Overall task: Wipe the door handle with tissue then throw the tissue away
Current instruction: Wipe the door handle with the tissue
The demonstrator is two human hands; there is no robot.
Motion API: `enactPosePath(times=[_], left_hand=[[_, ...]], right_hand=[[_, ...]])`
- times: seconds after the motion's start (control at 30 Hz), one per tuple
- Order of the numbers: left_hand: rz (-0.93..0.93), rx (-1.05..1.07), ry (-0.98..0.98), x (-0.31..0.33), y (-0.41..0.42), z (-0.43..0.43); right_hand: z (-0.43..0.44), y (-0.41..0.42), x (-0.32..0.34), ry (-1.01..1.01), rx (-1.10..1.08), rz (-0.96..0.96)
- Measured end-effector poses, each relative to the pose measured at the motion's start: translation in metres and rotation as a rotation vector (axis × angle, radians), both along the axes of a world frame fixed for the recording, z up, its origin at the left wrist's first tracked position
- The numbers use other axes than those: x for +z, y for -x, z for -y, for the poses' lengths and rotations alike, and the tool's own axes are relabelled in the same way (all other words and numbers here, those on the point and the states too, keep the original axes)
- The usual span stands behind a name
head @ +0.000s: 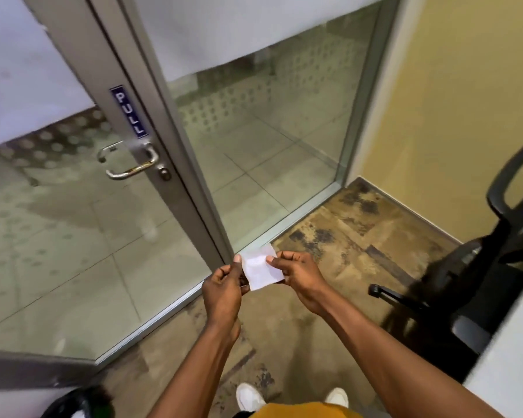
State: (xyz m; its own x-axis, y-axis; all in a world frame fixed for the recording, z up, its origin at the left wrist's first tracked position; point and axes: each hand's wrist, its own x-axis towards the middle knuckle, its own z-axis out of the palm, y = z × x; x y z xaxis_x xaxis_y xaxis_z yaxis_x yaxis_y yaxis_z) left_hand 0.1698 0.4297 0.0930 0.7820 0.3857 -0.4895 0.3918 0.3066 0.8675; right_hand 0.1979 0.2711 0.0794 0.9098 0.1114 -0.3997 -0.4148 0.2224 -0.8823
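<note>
A small white folded tissue [261, 271] is held flat between both hands in front of me, low in the view. My left hand [224, 289] pinches its left edge with thumb on top. My right hand [299, 274] pinches its right edge. The silver lever door handle [130, 164] sits on the grey frame of a glass door, up and to the left of my hands and well apart from them. A blue PULL sign [129, 111] is fixed just above the handle, and a round keyhole [164, 174] lies to its right.
A black office chair [471, 267] stands at the right by a yellow wall [453, 110]. A white surface edge [514, 351] fills the lower right corner. A black bin bag [79, 402] shows at the bottom left. Fixed glass panel [263, 146] is right of the door.
</note>
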Motion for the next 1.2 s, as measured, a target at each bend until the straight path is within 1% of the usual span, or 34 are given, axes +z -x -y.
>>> enactPosePath(times=[0.17,0.3,0.47,0.6,0.67,0.73,0.83,0.87,0.93,0.97,1.03,1.13,1.2], left_hand=[[0.003,-0.034,0.086,0.009,-0.003,-0.054],[-0.011,-0.030,0.126,0.008,-0.003,-0.090],[-0.007,-0.026,0.037,0.007,-0.009,-0.118],[-0.011,0.060,-0.076,0.007,-0.029,-0.133],[-0.017,0.106,-0.136,0.008,-0.042,-0.138],[-0.006,0.135,-0.215,0.012,-0.057,-0.143],[0.020,0.145,-0.401,0.022,-0.080,-0.151],[0.035,0.152,-0.469,0.028,-0.090,-0.154],[0.079,0.173,-0.616,0.043,-0.111,-0.160],[0.108,0.193,-0.696,0.051,-0.124,-0.164],[0.180,0.227,-0.881,0.065,-0.146,-0.173],[0.280,0.260,-1.173,0.090,-0.174,-0.189],[0.342,0.297,-1.389,0.108,-0.191,-0.204]], right_hand=[[-0.054,-0.018,0.005,-0.093,0.052,-0.034],[-0.087,-0.023,-0.001,-0.092,0.129,-0.027],[-0.113,-0.036,-0.001,-0.075,0.124,-0.077],[-0.129,-0.068,0.005,0.012,0.058,-0.100],[-0.136,-0.092,0.008,0.071,-0.006,-0.073],[-0.141,-0.121,0.013,0.156,-0.044,0.000],[-0.146,-0.167,0.021,0.293,-0.062,0.176],[-0.148,-0.184,0.024,0.351,-0.077,0.250],[-0.154,-0.214,0.031,0.494,-0.105,0.459],[-0.160,-0.230,0.038,0.559,-0.110,0.568],[-0.172,-0.260,0.048,0.650,-0.100,0.722],[-0.191,-0.294,0.059,0.689,-0.065,0.888],[-0.203,-0.311,0.059,0.721,-0.027,1.034]])
